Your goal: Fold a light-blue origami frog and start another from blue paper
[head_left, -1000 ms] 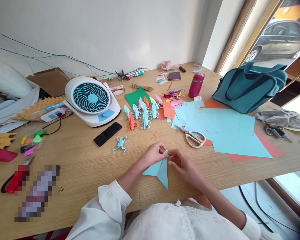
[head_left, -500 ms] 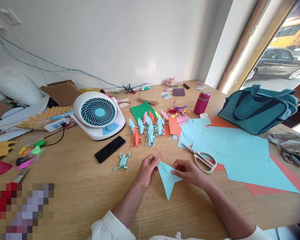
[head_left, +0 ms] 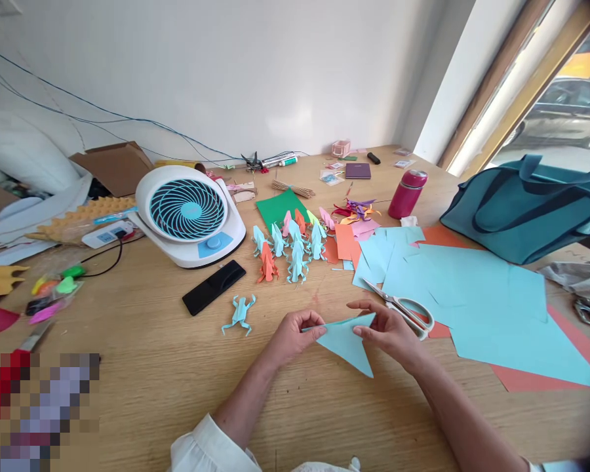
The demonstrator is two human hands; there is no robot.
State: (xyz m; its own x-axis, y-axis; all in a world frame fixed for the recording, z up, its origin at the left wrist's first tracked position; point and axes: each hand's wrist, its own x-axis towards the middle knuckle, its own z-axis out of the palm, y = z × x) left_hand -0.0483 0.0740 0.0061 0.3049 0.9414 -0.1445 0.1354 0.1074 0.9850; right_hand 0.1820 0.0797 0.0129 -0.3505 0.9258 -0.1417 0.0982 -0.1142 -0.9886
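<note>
A folded sheet of light blue paper (head_left: 349,345) is held between my two hands above the table, one point of it hanging down toward me. My left hand (head_left: 297,335) pinches its left corner between thumb and fingers. On the other side, my right hand (head_left: 389,331) grips the right part, thumb in front and index finger stretched out above the edge. Left of my hands lies a light blue origami frog (head_left: 239,314). Beyond them stand several folded paper frogs in blue, orange, pink and green, among them an orange frog (head_left: 267,263).
White-handled scissors (head_left: 408,311) lie just beyond my right hand, partly on light blue sheets (head_left: 486,295). A black phone (head_left: 214,287) and a white fan (head_left: 191,216) are at the left. Farther back stand a magenta flask (head_left: 407,195) and a teal bag (head_left: 516,213).
The folded paper has been turned, so its hanging point now lies farther right and its top edge runs nearly level. My right hand has shifted up and right. The view has moved slightly.
</note>
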